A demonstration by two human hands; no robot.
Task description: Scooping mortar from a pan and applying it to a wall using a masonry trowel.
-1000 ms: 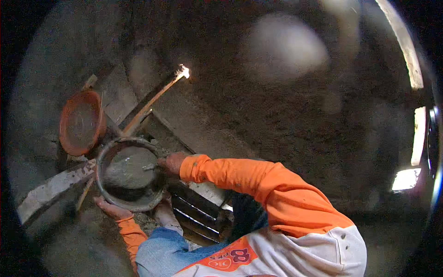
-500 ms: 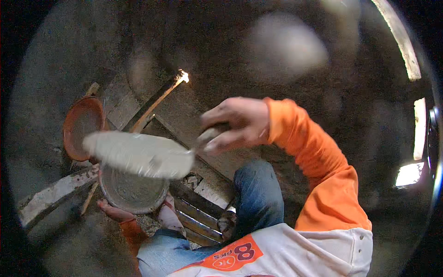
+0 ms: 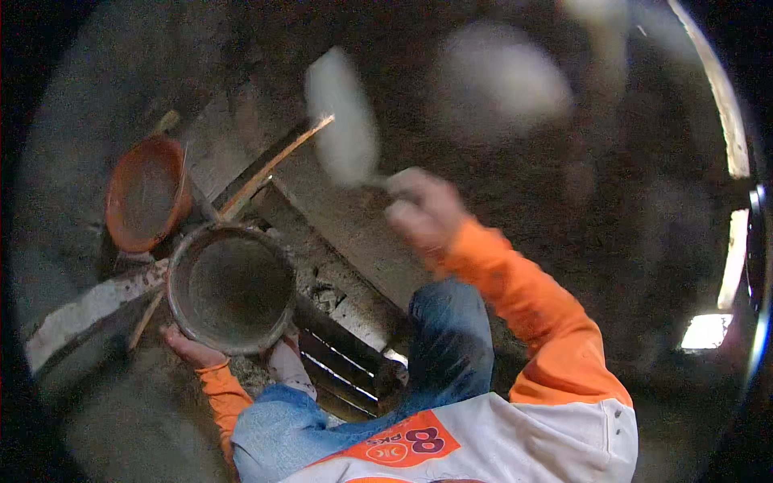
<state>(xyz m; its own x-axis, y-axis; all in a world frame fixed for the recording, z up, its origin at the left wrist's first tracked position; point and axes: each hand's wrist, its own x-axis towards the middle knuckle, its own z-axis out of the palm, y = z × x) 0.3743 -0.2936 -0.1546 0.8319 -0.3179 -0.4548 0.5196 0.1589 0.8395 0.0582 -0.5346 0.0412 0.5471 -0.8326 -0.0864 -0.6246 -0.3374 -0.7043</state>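
Note:
My left hand [image 3: 193, 348] cups the lower left side of a round, grey, shallow clay-like pot [image 3: 233, 290], its fingers partly hidden beneath the wall. The pot sits just beyond my knee, with its mouth facing up and a dark, smooth inside. Out to the right, my right hand [image 3: 427, 211] is closed round the handle of a trowel [image 3: 345, 121] with a long, pale grey blade. That blade points away from me, blurred by motion, well apart from the pot.
A reddish-brown bowl [image 3: 149, 193] stands tilted at the left, beyond the pot. Near it lie a wooden stick [image 3: 270, 169] and a pale beam [image 3: 93, 318]. Dark slats [image 3: 342, 374] show beside my jeans. Bright openings [image 3: 707, 332] are at the far right.
The trowel has swung from over the pot, where its blade pointed left, to a place farther away and right. The pot's mouth is now uncovered. My left hand still supports the pot.

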